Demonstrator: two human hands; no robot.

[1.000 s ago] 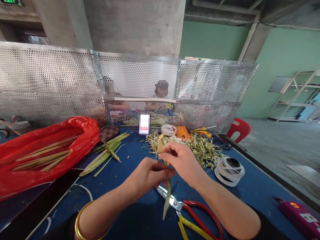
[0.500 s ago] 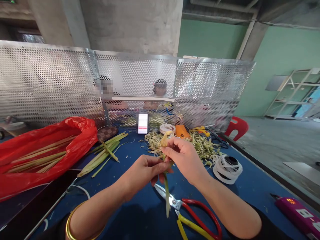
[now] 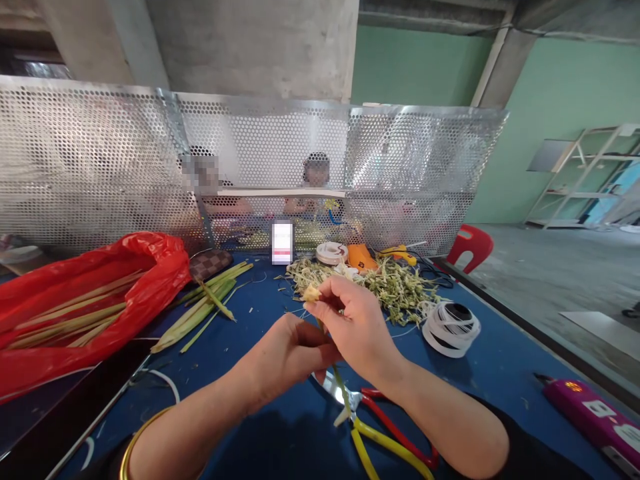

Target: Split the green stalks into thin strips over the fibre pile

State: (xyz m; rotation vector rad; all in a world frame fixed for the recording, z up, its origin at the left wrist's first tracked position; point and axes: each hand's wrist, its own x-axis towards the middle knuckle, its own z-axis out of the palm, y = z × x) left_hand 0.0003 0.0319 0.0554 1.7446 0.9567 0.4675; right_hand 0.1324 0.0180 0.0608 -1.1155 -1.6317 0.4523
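Observation:
Between both hands is a thin green plant strip (image 3: 340,385) with a pale yellow folded top (image 3: 313,293). My right hand (image 3: 357,317) pinches it just below the yellow top. Lower down, my left hand (image 3: 300,350) is closed round the strip, its fingertips partly hidden behind my right hand. The strip's lower end hangs over scissors (image 3: 354,400) with one red and one yellow handle, lying on the blue table. Behind my hands lies a heap of green and pale plant scraps (image 3: 400,287).
Red plastic bag (image 3: 160,267) with long stalks at left, leaves (image 3: 195,320) beside it. White ribbon roll (image 3: 451,329) and purple device (image 3: 590,417) at right. Phone (image 3: 283,243), orange item (image 3: 361,257) and tape roll (image 3: 331,253) behind. People sit beyond the perforated metal screen (image 3: 290,147).
My right hand has moved slightly left and down, and the yellow top has tilted left. The strip's lower end has swung a little to the right. The view has shifted slightly.

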